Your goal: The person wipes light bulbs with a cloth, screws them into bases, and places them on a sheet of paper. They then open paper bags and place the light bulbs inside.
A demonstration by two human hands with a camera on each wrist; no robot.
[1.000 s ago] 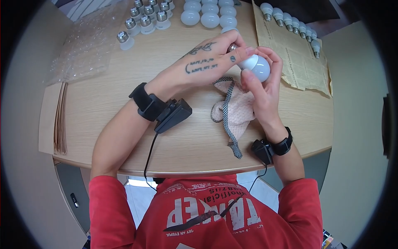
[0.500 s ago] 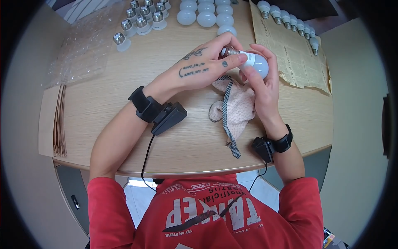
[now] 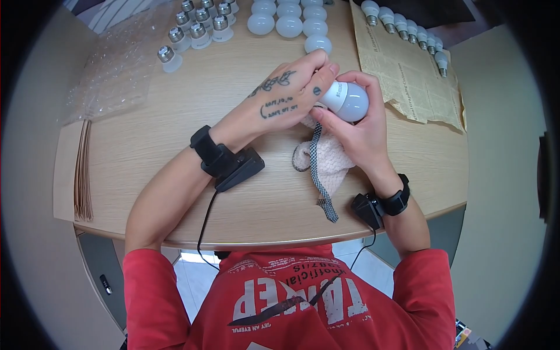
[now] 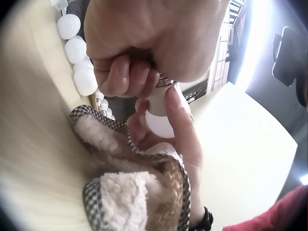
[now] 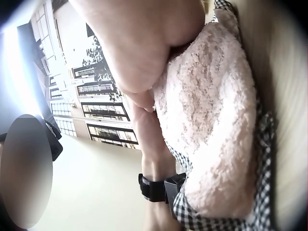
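Note:
Both hands hold one white light bulb (image 3: 353, 105) above the table. The left hand (image 3: 280, 96) has its fingers curled round the metal screw base, hidden from above; a little of the base shows below that fist in the left wrist view, above the bulb's white body (image 4: 160, 108). With thumb and fingers, the right hand (image 3: 364, 137) grips the bulb's body and globe. A pale pink cloth (image 3: 331, 160) with checked edging lies below the hands; its upper part is partly hidden, and whether the right hand (image 5: 144, 43) also holds the cloth (image 5: 207, 115), I cannot tell.
Bulbs with bases up (image 3: 200, 36) stand at back left, white globes (image 3: 289, 26) at back centre. More bulbs (image 3: 400, 24) line brown printed paper (image 3: 402, 79) at back right. Bubble wrap (image 3: 116, 70) and folded brown paper (image 3: 83, 175) lie left.
The bulb and right hand have moved slightly left and towards the person. The left hand has turned and closed over the screw base, which showed half a second ago.

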